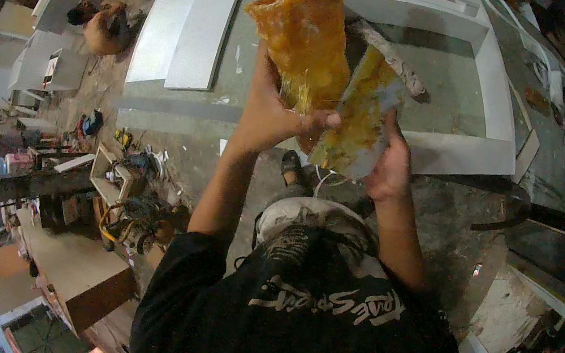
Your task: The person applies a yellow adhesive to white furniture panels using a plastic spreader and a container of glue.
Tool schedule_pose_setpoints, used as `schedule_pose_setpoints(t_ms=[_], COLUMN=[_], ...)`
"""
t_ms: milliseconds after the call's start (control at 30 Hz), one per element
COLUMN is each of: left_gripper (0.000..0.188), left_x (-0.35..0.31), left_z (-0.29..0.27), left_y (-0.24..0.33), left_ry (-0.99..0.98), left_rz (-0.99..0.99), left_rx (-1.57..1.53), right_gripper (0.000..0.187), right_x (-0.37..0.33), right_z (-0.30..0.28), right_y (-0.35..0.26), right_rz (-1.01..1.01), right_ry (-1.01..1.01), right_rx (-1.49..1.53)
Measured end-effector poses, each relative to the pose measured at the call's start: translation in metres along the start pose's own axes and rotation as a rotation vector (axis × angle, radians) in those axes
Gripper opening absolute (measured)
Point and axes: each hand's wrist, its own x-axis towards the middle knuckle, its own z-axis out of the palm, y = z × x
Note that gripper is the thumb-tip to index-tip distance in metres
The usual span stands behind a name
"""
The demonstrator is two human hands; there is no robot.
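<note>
Tilted in my left hand [271,113] is a container [308,41] thickly coated with amber, glossy glue. Its wide end points up and away, and my fingers wrap round its lower part. Sticky strands show near my thumb, which reaches across toward a flat spreader [364,119]. This thin, pale sheet is smeared with yellow-brown glue, and my right hand [394,165] grips its right edge. The spreader is held right beside the container, above the near side of the worktable. My right fingers are partly hidden behind it.
Two white panels [199,25] lie on the green-grey worktable [241,61] at the left. A white frame [495,99] lies at the right, with a crumpled pale cloth [395,58] inside it. Another person [108,30] crouches at far left. Wooden boxes [114,180] and cables clutter the left floor.
</note>
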Motion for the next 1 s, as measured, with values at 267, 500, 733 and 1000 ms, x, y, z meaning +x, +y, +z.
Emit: schedule_pose_setpoints(t_ms=[267,500,733,1000], left_gripper=[0.117,0.114,0.094,0.075], left_x=[-0.020,-0.028,0.008,0.047], left_z=[0.003,0.005,-0.020,-0.004], left_y=[-0.009,-0.022,0.008,0.072], left_ry=[-0.148,-0.004,-0.046,-0.248], left_rz=[-0.028,-0.014,0.730,1.056], left_rx=[-0.264,-0.234,0.861,1.181], right_gripper=[0.054,0.047,0.045,0.040], right_x=[-0.011,-0.027,-0.075,-0.089], right_z=[-0.012,-0.009,0.004,0.001], right_y=[-0.007,-0.032,-0.083,-0.073], right_rz=[-0.005,-0.164,-0.529,-0.482], right_ry=[-0.089,0.078,0.270,0.218], right_rx=[0.029,-0.067,-0.360,-0.319])
